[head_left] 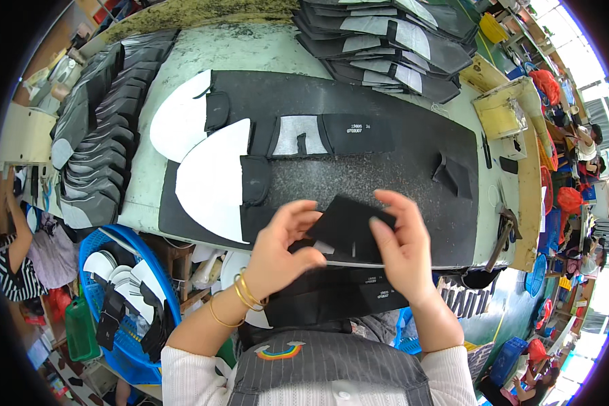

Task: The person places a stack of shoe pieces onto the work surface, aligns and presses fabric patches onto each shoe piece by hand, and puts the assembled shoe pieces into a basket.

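Observation:
My right hand [407, 247] pinches a small flat black fabric piece [345, 218] between thumb and fingers, above the near edge of a black mat. Left of that piece, my left hand [285, 245] is open, with thumb and fingers apart. Beyond my hands lies a black strip [358, 133] with a grey-white panel [299, 135] and small printing. Beside its left end are two white half-round pieces [211, 183] with black tabs [255, 181]. A small folded black piece [453, 176] rests at the mat's right side.
Stacked dark shaped pieces [392, 47] stand at the table's back, with overlapping rows [101, 135] at left. A blue basket [171, 287] of white and black pieces sits below left. A hammer [502, 240] lies at the right edge. Black pieces [331, 298] lie near my lap.

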Action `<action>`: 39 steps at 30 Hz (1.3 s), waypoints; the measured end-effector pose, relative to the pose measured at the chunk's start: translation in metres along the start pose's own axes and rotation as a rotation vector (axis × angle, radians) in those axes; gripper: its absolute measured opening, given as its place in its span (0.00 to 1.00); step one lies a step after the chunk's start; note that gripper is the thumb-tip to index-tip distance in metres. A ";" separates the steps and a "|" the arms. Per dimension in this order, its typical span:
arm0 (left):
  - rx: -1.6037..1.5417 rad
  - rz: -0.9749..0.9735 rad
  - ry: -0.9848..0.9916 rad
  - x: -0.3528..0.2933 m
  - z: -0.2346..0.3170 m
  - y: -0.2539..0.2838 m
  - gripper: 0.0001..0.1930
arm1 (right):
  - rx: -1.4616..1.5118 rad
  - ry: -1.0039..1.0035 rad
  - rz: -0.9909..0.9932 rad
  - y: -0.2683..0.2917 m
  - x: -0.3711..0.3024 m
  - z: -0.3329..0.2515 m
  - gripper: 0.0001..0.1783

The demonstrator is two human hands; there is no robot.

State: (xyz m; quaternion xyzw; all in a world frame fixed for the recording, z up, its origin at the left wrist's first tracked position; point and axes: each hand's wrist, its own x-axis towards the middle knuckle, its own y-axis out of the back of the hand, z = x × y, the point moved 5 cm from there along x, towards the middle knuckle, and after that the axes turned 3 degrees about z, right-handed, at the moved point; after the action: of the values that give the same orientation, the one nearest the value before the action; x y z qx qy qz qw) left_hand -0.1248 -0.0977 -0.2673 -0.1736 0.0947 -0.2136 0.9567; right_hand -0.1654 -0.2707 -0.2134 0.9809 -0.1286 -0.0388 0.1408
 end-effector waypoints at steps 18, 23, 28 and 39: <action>0.821 0.178 -0.182 0.010 0.010 -0.013 0.20 | -0.528 0.146 -0.133 -0.017 0.006 0.002 0.24; 1.091 0.105 -0.278 0.015 0.014 -0.026 0.16 | -0.598 0.088 -0.171 -0.019 0.010 0.010 0.26; 1.409 -0.027 -0.641 0.016 0.028 -0.039 0.13 | -0.520 0.171 -0.245 -0.012 0.009 -0.001 0.30; 0.912 -0.342 -0.424 0.008 0.026 -0.024 0.22 | -0.780 0.727 -0.541 -0.016 -0.001 -0.007 0.20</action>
State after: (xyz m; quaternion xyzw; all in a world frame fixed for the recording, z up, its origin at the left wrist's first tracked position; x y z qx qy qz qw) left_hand -0.1205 -0.1140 -0.2355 0.2080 -0.2328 -0.3463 0.8847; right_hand -0.1619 -0.2534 -0.2116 0.8051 0.2057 0.2203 0.5108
